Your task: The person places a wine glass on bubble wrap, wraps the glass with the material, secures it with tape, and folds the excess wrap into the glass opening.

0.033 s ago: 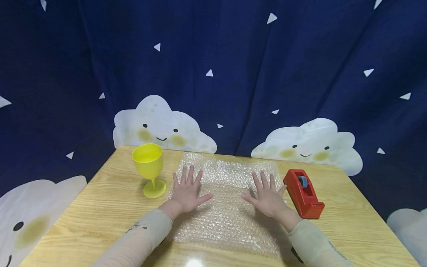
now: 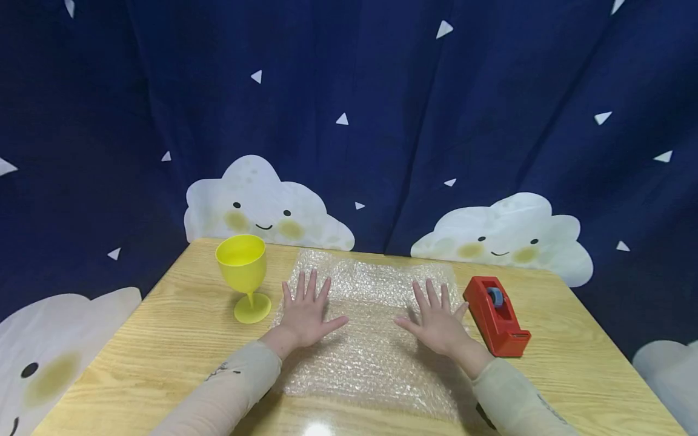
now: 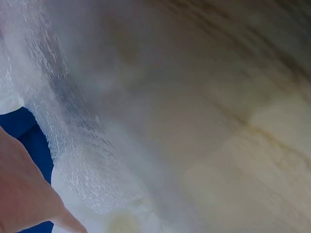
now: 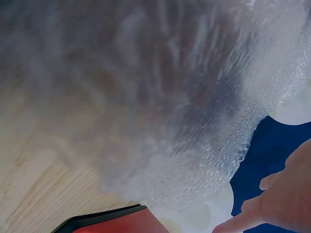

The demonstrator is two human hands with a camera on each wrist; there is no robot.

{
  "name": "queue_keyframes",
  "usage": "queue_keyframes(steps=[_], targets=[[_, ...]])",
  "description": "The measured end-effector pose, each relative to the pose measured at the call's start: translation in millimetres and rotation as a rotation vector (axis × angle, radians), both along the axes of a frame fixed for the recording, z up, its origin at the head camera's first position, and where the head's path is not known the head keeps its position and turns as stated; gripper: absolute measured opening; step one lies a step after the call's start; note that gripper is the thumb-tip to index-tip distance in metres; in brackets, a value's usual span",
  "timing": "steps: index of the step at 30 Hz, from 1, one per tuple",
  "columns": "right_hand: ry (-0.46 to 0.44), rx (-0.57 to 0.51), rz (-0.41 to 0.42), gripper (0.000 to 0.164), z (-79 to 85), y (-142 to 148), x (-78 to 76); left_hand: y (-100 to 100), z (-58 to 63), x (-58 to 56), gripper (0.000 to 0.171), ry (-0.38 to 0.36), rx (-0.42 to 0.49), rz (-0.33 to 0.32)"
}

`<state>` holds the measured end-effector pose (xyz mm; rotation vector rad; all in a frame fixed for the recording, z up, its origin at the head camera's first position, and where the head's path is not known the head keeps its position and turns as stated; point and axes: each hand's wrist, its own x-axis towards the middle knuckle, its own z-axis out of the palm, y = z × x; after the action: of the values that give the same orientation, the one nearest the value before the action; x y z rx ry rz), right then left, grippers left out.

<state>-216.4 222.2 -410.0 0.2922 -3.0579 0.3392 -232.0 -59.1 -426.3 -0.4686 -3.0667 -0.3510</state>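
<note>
From here, a yellow goblet [image 2: 242, 269] stands left, presumably leaving the middle to the bubble wrap [image 2: 368, 345]; left hand [image 2: 304, 317] and right hand [image 2: 437, 324] are over that sheet — fingers spread, gripping nothing; the red tape dispenser [image 2: 497, 327] sits rightmost — probably for easy reach.

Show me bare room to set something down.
Bare tabletop lies between the yellow goblet and the left edge, and between the red tape dispenser and the right edge. Crowded: the bubble wrap, beneath left fingers and right fingers.
</note>
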Motion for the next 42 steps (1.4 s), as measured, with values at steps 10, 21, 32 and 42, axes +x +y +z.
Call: queue_keyframes(steps=[10, 21, 32, 42], targets=[[-0.008, 0.006, -0.004, 0.09, 2.5, 3, 2.3, 1, -0.2, 0.0, 0.092, -0.004, -0.007, -0.001], [-0.028, 0.023, -0.032, 0.091, 0.6, 16, 5.2, -13, 12.8, 6.3, 0.074, 0.016, 0.076, -0.007], [-0.024, 0.037, -0.035, 0.088, -0.8, 26, 9.7, -71, 57.4, 24.5, 0.037, -0.197, 0.29, 0.094], [-0.091, 0.028, -0.135, 0.087, -5.2, 34, 10.3, -146, 61.0, 25.3, 0.05, -0.509, 0.361, 0.211]])
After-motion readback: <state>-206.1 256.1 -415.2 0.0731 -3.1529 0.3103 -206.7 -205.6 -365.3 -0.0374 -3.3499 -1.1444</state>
